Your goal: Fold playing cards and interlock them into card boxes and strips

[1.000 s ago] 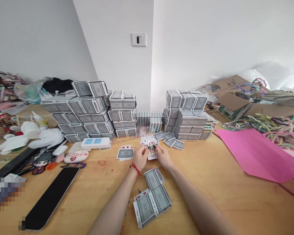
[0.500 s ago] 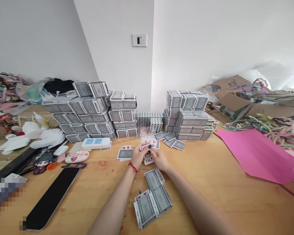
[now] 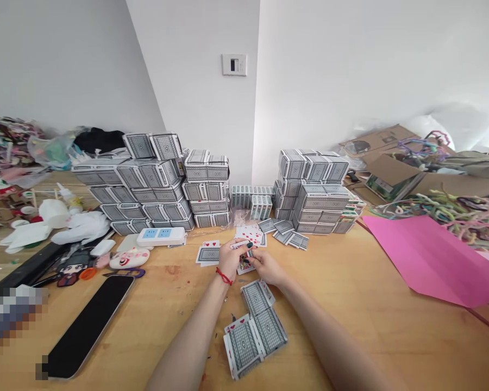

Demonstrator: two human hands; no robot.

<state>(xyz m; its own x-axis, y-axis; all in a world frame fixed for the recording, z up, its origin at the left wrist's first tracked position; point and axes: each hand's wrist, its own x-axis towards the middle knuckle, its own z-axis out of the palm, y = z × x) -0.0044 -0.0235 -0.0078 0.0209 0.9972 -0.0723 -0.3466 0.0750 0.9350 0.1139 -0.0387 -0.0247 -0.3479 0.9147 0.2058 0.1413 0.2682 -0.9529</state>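
My left hand (image 3: pixel 231 257), with a red cord round the wrist, is closed on playing cards (image 3: pixel 245 263) whose picture faces show. Fingers of my right hand (image 3: pixel 265 265) pinch the near right side of the same cards. Face-up red number cards (image 3: pixel 250 234) lie just beyond both hands. Left of my left hand is a small pile of cards (image 3: pixel 208 254) with a nine of hearts sticking out. Between my forearms lies a folded card piece (image 3: pixel 256 328) built of grey-backed cards, its parts joined at angles.
Stacked blocks of grey-backed cards (image 3: pixel 155 176) stand at the back left, more card blocks (image 3: pixel 321 198) at the back right. Loose cards (image 3: pixel 287 233) lie before the right stack. A phone (image 3: pixel 90 326), a power strip (image 3: pixel 162 236), pink paper (image 3: pixel 427 255) and a cardboard box (image 3: pixel 395 176) are around.
My right fingers have shifted slightly on the cards, and the left thumb has moved a little. The whole view has moved slightly; the other things lie as before.
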